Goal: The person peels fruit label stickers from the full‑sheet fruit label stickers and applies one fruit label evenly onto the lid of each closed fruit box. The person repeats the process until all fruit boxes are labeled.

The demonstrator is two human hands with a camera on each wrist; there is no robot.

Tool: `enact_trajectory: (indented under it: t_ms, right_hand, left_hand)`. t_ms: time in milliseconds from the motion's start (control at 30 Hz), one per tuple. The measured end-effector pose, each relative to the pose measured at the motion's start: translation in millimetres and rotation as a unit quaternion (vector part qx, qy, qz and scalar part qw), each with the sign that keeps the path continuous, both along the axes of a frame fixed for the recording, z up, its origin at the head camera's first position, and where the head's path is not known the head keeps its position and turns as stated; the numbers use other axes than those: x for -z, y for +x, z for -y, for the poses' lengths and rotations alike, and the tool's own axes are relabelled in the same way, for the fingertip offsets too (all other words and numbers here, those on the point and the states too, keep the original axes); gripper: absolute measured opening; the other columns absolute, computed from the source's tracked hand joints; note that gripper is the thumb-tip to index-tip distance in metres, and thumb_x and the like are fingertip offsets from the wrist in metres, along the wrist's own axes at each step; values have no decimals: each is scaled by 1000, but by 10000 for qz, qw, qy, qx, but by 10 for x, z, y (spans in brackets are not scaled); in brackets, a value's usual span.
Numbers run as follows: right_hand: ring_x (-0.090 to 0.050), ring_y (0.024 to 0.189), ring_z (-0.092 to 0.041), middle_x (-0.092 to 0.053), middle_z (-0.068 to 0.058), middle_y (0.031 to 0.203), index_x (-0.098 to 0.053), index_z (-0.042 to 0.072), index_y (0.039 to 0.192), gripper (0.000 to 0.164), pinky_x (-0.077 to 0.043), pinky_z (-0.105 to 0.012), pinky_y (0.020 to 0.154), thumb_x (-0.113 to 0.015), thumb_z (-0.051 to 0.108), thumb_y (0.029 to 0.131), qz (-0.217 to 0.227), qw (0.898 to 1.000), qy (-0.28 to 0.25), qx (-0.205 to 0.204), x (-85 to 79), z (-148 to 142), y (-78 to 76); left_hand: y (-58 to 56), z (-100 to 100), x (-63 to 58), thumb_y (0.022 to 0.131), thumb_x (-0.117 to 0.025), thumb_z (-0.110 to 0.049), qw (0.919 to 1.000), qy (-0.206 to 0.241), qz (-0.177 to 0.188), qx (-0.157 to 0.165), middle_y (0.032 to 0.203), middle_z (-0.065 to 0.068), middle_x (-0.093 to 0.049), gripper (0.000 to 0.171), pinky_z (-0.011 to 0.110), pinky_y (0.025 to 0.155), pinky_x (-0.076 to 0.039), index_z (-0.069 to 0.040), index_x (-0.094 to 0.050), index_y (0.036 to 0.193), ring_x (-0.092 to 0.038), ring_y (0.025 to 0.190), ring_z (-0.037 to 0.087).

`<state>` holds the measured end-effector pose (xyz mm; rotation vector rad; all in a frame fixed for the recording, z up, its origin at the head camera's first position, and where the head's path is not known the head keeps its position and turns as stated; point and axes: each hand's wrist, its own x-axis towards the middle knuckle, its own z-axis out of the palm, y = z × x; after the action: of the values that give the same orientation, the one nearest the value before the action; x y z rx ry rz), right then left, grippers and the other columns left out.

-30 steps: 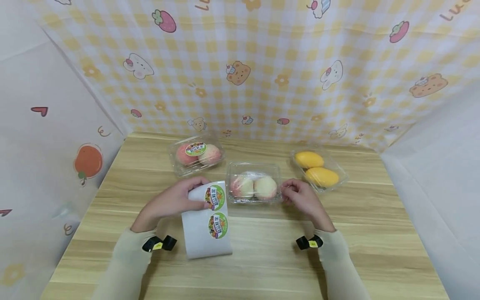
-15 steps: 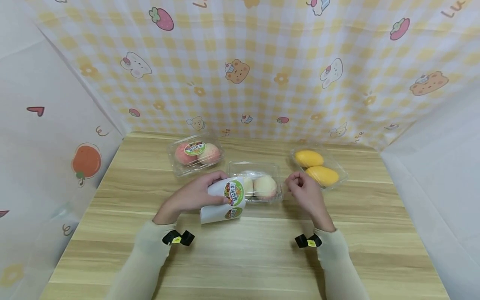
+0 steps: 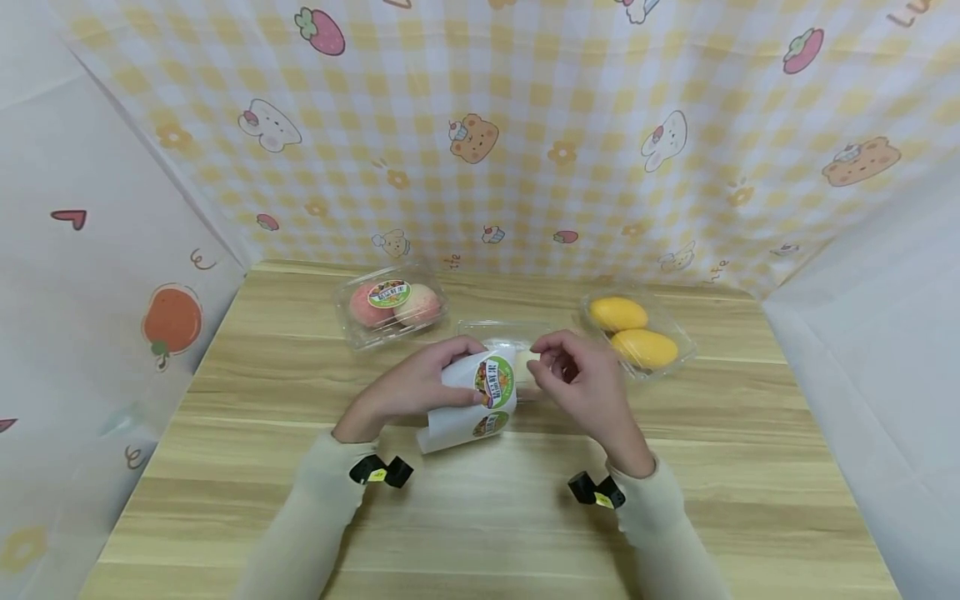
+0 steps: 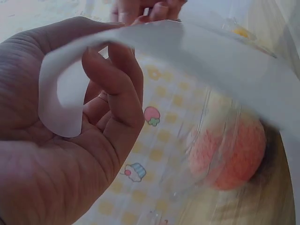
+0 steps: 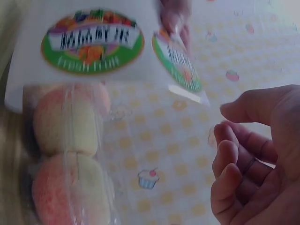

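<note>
My left hand [image 3: 416,383] grips a white sticker sheet [image 3: 450,427] by its far end, with the thumb on top and fingers curled underneath. The sheet bends over, and oval "Fresh Fruit" stickers [image 5: 93,42] show on its face. Close to the sheet's right edge is my right hand [image 3: 592,392], its fingers loosely bent. A gap shows between its thumb and forefinger [image 5: 225,136], and nothing is in it. Beneath both hands sits a clear plastic box [image 3: 474,330] with two pink-and-cream peaches [image 5: 68,124], partly hidden by the sheet.
At the back left stands a clear box [image 3: 365,337] of two peaches, an oval sticker [image 3: 389,293] on its lid. Another clear box [image 3: 678,360] with two yellow mangoes [image 3: 645,348] is at the right. A checked curtain [image 3: 555,183] hangs behind the wooden table [image 3: 750,467].
My left hand has carried the sticker sheet rightward over the middle box, and the sheet now bends over. My right hand has left the box's right side and moved left toward the sheet's edge.
</note>
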<state>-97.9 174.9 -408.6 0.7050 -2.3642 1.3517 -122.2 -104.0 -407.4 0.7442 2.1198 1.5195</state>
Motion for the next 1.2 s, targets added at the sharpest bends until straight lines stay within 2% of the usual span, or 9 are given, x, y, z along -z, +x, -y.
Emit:
enact_trajectory:
  t_ms: [200,433,633,900,1200]
  right_hand:
    - [-51,61,-8,-67,5,84,-78,5,108,23,-44,-21,54,-89,0,90,-133,9994,140,-282,-63,131,33]
    - [-47,61,-8,-63,6,83,-80,5,106,25,-39,-19,54,-93,0,86,-356,9990,199,-189,-66,181,43]
    - [-48,61,-10,-60,7,80,-81,6,104,23,-38,-18,56,-93,-1,86,-490,9986,163,-106,-51,189,38]
    - [-48,61,-9,-60,6,79,-81,6,103,22,-38,-17,56,-93,-2,86,-694,9973,208,-71,-33,198,35]
    - [-47,61,-9,-60,6,80,-81,6,102,22,-38,-18,56,-92,-3,86,-740,9969,246,-61,-32,214,35]
  left_hand:
    - [-1,-100,-43,95,-85,-13,9998,147,-93,139,119,9,-69,44,39,80,-62,-6,-66,134,-68,100,25]
    - [9,-167,-84,96,-83,-16,9998,157,-34,74,120,11,-70,41,39,78,-61,-7,-67,133,-67,101,27]
    - [11,-193,-56,99,-80,-17,9997,217,99,-81,118,12,-70,36,40,72,-62,-8,-70,133,-71,94,28]
    - [23,-188,-69,111,-65,-20,9990,334,21,-305,115,13,-77,30,37,70,-61,-2,-76,132,-72,87,22]
    - [11,-179,-35,114,-56,-16,9983,489,-119,-299,108,12,-78,30,32,64,-57,1,-79,124,-71,78,20]
